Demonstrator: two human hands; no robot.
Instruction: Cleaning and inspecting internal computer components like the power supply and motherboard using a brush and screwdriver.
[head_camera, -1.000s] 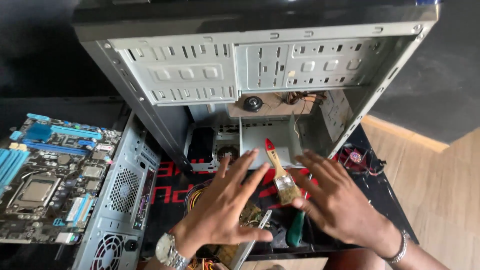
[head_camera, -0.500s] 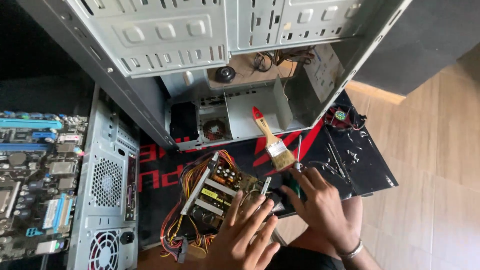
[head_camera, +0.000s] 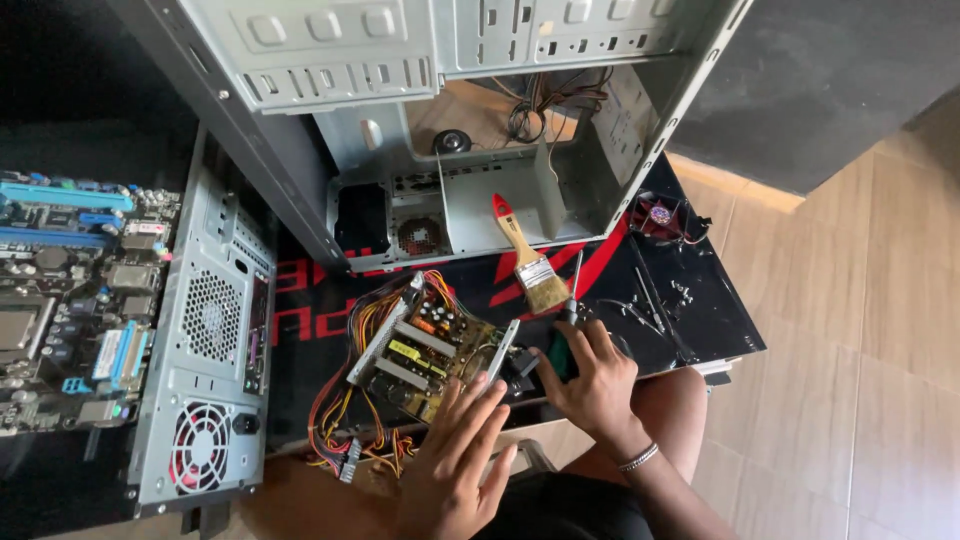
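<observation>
An opened power supply (head_camera: 425, 350), its circuit board and coloured wire bundle exposed, lies tilted on the black surface (head_camera: 700, 320). A green-handled screwdriver (head_camera: 568, 335) lies just right of it.

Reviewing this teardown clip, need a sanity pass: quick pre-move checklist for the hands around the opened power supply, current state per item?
1. Right hand on the green-handled screwdriver: ok, fingers wrap the handle.
2. Left hand on the opened power supply: ok, fingertips rest at its near edge, flat, gripping nothing.
3. Power supply cover off, board exposed: ok.
4. Paintbrush out of the hands' way: ok, it lies apart on the black mat.
5. Wire bundle unplugged from anything: cannot tell, ends partly hidden.
6. Loose screws gathered: not ok, scattered on the mat.
</observation>
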